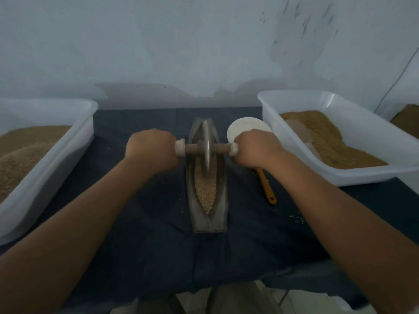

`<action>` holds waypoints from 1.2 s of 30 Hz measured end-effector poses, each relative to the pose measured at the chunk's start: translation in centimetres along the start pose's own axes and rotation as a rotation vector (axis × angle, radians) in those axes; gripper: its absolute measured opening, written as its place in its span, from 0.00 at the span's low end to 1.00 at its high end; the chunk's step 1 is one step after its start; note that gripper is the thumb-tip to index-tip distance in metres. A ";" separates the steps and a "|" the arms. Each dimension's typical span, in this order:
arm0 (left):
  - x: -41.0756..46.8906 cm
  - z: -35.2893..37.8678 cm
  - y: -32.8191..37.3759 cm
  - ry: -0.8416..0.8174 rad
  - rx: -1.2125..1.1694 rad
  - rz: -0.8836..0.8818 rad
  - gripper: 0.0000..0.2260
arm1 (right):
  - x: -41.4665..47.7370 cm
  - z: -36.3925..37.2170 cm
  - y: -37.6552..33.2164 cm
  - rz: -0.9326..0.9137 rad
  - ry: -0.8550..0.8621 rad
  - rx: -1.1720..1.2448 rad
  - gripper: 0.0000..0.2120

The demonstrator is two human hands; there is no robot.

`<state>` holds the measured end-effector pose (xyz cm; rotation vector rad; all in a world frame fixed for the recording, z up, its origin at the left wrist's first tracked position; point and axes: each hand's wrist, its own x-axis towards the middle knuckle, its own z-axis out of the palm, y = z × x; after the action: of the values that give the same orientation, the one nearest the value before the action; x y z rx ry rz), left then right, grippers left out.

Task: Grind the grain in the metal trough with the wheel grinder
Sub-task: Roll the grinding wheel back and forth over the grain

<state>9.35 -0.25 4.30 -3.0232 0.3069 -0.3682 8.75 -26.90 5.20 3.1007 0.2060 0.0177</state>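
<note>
Between left grip and right grip, both clasping its axle, the wheel grinder sits in the metal trough.

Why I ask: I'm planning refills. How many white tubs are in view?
3. The left tub sits at the left edge, the right tub at the right, and a likely third tub peeks in behind it; others may be hidden.
</note>
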 end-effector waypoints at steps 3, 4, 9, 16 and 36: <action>-5.2 0.5 -1.2 0.062 0.053 0.105 0.12 | -5.0 0.7 0.5 -0.076 -0.129 0.056 0.09; -6.7 0.3 -1.4 0.092 0.067 0.135 0.13 | -6.1 0.8 0.7 -0.096 -0.145 0.052 0.10; -3.8 0.0 -0.5 0.046 0.094 0.080 0.13 | -2.1 1.5 0.6 -0.039 -0.057 0.035 0.13; 1.3 -1.9 0.6 -0.057 0.054 0.031 0.11 | 1.8 1.4 0.3 0.066 0.029 0.035 0.12; -3.2 -0.4 -1.0 -0.007 0.032 0.135 0.11 | -3.5 1.4 0.6 -0.008 -0.078 0.061 0.10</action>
<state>6.38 1.37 4.08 -2.9507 0.4968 -0.3480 5.34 -28.00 3.80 3.1533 0.2201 -0.1113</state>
